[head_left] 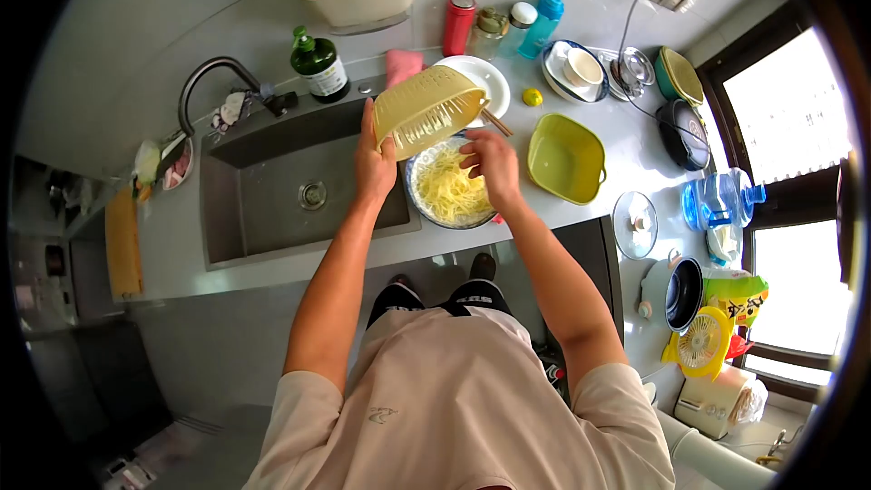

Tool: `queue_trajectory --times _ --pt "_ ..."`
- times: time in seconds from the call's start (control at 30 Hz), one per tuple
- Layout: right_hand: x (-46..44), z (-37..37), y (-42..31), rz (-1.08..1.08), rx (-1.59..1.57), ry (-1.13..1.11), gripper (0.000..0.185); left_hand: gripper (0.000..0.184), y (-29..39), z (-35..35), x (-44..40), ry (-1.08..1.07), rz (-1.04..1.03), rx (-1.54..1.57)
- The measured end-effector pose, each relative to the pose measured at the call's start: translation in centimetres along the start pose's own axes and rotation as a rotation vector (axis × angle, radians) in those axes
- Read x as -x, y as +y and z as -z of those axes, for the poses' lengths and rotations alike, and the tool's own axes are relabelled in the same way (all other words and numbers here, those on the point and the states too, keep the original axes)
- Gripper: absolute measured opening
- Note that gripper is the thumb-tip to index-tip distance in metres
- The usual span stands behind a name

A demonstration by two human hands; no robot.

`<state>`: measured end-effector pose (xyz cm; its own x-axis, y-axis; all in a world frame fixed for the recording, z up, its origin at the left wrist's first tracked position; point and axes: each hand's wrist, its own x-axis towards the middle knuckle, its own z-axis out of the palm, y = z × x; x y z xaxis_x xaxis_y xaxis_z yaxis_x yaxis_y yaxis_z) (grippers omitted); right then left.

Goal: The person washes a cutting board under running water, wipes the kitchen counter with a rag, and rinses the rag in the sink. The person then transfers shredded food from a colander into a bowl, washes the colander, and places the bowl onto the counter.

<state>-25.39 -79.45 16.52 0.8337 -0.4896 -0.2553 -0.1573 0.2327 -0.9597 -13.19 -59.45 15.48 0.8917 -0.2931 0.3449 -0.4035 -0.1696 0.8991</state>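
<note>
A yellow slotted colander (pixel 426 111) is tilted in my left hand (pixel 376 159), over the back left edge of a bowl. Pale yellow shreds (pixel 446 186) fill that patterned bowl (pixel 415 202), which stands on the counter just right of the sink. My right hand (pixel 491 163) is over the bowl's right side with its fingers bent; whether they hold anything is too small to tell. Chopsticks (pixel 497 122) show beyond the colander's right end, near a white plate (pixel 490 82). To the right of my right hand sits a green basin (pixel 566 159).
The sink (pixel 272 191) with its black faucet (pixel 218 63) lies left. A green bottle (pixel 319 63), jars and a red can (pixel 459 25) line the back. A glass lid (pixel 635 225), a pot (pixel 676 293) and a yellow fan (pixel 703 342) stand right.
</note>
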Motion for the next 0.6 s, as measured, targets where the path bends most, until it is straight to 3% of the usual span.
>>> queue_trajectory --times 0.03,0.13,0.17,0.27,0.33,0.37,0.43,0.5,0.57,0.6 --pt "-0.3 -0.6 -1.3 -0.102 -0.136 -0.004 0.06 0.063 -0.6 1.4 0.2 0.04 -0.113 -0.114" --pt "-0.5 -5.0 -3.0 -0.262 -0.502 -0.09 0.081 0.065 -2.8 7.4 1.6 0.099 -0.278 -0.342" --pt "-0.7 -7.1 -2.6 -0.332 -0.566 -0.095 0.067 0.067 -3.7 9.5 2.1 0.09 -0.346 -0.422" --pt "-1.6 -14.9 1.3 -0.52 -0.566 -0.221 0.035 0.072 -8.6 15.9 4.1 0.079 -0.296 -0.448" --pt "-1.1 -20.1 2.9 -0.541 -0.574 -0.149 0.04 0.076 -10.7 20.7 5.4 0.063 -0.258 -0.463" --pt "-0.5 -22.6 2.7 -0.537 -0.627 -0.072 0.044 0.079 -11.6 23.4 6.0 -0.019 -0.211 -0.622" --pt "-1.3 -25.3 5.3 -0.344 -0.716 -0.217 0.052 0.083 -12.6 27.8 7.9 -0.089 -0.125 -0.79" --pt "-1.9 -27.1 10.8 -0.313 -0.701 -0.268 0.06 0.089 -13.3 30.8 9.9 -0.094 0.153 -0.959" --pt "-1.7 -27.5 19.0 -0.568 -0.214 -0.154 0.051 0.088 -14.2 32.2 11.8 -0.03 0.198 -0.997" --pt "-1.9 -27.7 19.5 -0.903 -0.327 0.147 0.044 0.086 -14.8 32.5 12.8 0.02 0.213 -1.027"
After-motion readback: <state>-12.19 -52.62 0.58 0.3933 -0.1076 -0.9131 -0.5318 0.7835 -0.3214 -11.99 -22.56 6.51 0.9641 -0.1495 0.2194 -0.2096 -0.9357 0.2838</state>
